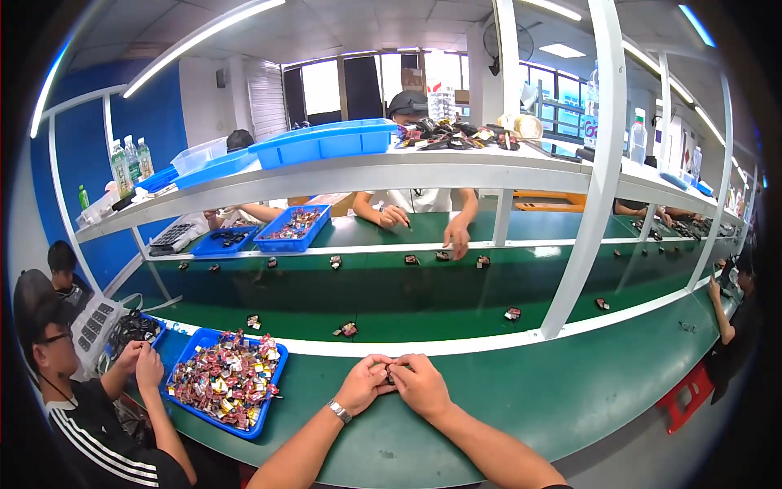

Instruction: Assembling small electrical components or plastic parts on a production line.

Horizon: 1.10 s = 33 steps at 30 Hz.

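Note:
Both of my hands meet over the green worktop (505, 391), just in front of the white rail. My left hand (366, 385), with a metal watch on its wrist, is closed with its fingers bent around a small dark piece (390, 375). Against it, my right hand (419, 386) pinches the same piece from the other side. Fingers cover most of the piece, so its kind cannot be made out. To the left of my hands lies a blue tray (281, 367) heaped with small red, gold, white and black parts (228, 379).
Beyond the rail (326, 348), a dark green belt (391, 306) carries scattered small parts (346, 329). A white post (580, 212) rises at right. A shelf (342, 173) overhead holds blue bins (322, 140). A co-worker (98, 399) sits at left; another person's hands (456, 236) reach in opposite.

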{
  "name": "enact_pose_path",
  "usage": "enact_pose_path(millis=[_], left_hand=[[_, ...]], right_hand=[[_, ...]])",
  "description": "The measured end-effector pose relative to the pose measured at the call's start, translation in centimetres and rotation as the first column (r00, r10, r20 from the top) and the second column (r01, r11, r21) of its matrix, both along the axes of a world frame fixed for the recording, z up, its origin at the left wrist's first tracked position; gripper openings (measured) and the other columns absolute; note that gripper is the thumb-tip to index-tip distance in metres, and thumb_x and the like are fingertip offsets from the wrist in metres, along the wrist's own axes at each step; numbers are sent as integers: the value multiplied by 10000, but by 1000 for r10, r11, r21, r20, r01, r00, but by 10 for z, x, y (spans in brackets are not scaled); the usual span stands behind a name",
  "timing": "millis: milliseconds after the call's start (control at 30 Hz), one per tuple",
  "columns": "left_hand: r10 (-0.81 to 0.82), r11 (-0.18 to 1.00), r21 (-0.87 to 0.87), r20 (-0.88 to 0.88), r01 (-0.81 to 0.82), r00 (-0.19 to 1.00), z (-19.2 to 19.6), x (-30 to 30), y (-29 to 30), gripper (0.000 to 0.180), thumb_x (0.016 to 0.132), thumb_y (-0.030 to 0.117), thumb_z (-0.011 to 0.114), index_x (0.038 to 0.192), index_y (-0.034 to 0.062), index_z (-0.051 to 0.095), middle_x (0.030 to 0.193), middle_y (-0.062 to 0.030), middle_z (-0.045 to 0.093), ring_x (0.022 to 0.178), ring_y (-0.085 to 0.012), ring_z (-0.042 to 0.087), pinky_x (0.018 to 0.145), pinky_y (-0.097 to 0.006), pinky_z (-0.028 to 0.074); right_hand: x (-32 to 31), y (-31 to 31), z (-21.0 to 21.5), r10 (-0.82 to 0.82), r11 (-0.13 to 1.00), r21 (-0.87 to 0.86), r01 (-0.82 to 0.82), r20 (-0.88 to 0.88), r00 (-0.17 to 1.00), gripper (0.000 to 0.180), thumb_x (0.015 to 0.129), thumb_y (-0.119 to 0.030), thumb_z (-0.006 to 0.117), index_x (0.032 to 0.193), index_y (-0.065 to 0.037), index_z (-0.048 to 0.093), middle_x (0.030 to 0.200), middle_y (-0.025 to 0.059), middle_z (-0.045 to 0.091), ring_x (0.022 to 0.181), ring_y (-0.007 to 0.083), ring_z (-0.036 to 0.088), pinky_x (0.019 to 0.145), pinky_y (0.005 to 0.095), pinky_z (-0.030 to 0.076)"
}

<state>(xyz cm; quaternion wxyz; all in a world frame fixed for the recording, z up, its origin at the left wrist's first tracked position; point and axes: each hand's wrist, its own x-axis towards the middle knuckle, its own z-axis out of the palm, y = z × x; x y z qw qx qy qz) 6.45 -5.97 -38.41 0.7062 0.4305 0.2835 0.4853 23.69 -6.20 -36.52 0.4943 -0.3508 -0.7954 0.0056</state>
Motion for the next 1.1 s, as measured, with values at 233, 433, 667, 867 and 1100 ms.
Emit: enact_pose_path(millis=[233, 433, 667, 867, 1100], left_hand=[[135, 991, 27, -100, -133, 986, -1, 3, 0, 166, 985, 67, 528, 1149, 56, 500, 1128, -92, 647, 1040, -187, 636, 890, -367, 554], [190, 980, 88, -156, -177, 969, 0, 8, 0, 154, 973, 25, 529, 1125, 25, 508, 1107, -114, 655, 996, -196, 658, 846, -345, 581], [283, 944, 255, -311, -208, 907, -3, 11, -1, 190, 974, 17, 515, 1163, -2, 503, 1117, -115, 653, 976, -178, 654, 832, -331, 577], [275, 931, 305, -229, -200, 934, -2, 14, -2, 186, 964, 2, 526, 1150, -7, 519, 1122, -116, 652, 1001, -176, 646, 831, -317, 565], [234, 961, 204, -247, -186, 940, -1, 7, -1, 192, 948, -19, 540, 1139, -1, 528, 1121, -112, 655, 992, -179, 651, 828, -317, 565]], right_hand=[[0, 4, 3, 69, 997, -38, -69, -9, 998, 160, 798, -43, 724, 954, -29, 695, 991, 92, 636, 837, 242, 647, 705, 333, 557], [5, 8, -1, 90, 914, -352, -201, -309, 947, 175, 822, -19, 717, 994, 0, 694, 1000, 109, 647, 795, 191, 678, 696, 286, 569], [-1, 5, 0, 43, 894, -403, -195, -355, 934, 144, 813, -24, 724, 953, 2, 705, 928, 106, 662, 718, 171, 676, 658, 273, 554], [0, 7, -5, 38, 903, -382, -194, -380, 924, 129, 820, -22, 710, 946, 3, 699, 921, 102, 657, 710, 163, 674, 654, 276, 552], [-2, 5, -4, 56, 904, -375, -205, -372, 927, 120, 825, -31, 707, 939, 3, 694, 916, 103, 650, 715, 168, 673, 655, 278, 551]])
